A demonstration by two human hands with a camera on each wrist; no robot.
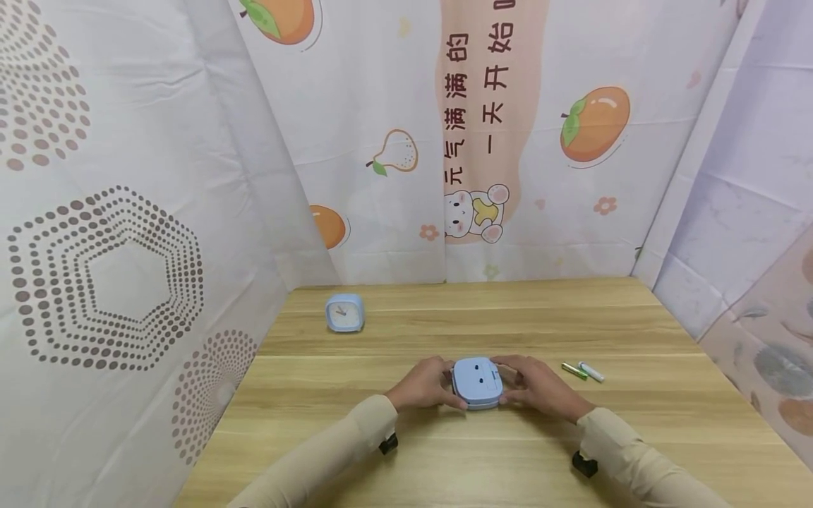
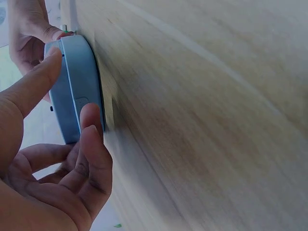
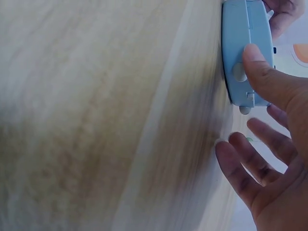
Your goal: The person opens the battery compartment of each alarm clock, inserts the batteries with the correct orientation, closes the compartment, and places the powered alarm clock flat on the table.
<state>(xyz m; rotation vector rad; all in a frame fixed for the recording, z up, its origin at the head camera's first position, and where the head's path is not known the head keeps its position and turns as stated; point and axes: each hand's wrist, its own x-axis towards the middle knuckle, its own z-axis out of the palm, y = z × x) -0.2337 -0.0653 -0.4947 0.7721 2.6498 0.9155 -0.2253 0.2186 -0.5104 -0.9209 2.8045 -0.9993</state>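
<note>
A light blue square alarm clock (image 1: 476, 384) lies face down on the wooden table, its back showing two small black knobs and a rectangular cover. My left hand (image 1: 424, 384) grips its left side, with thumb near the front corner and fingers round the far edge. From the opposite side, my right hand (image 1: 541, 384) holds it the same way. In the right wrist view, the right thumb (image 3: 255, 53) presses on the side wall of the clock (image 3: 236, 29) by a round pale button. Other right fingers are spread off the clock.
To the right of my right hand lie two small cylinders like batteries, one green (image 1: 574, 370) and one mostly white (image 1: 592, 372). A second light blue clock (image 1: 345, 314) stands upright at the back left, face forward. Printed curtains (image 1: 381, 85) enclose the table (image 1: 635, 437).
</note>
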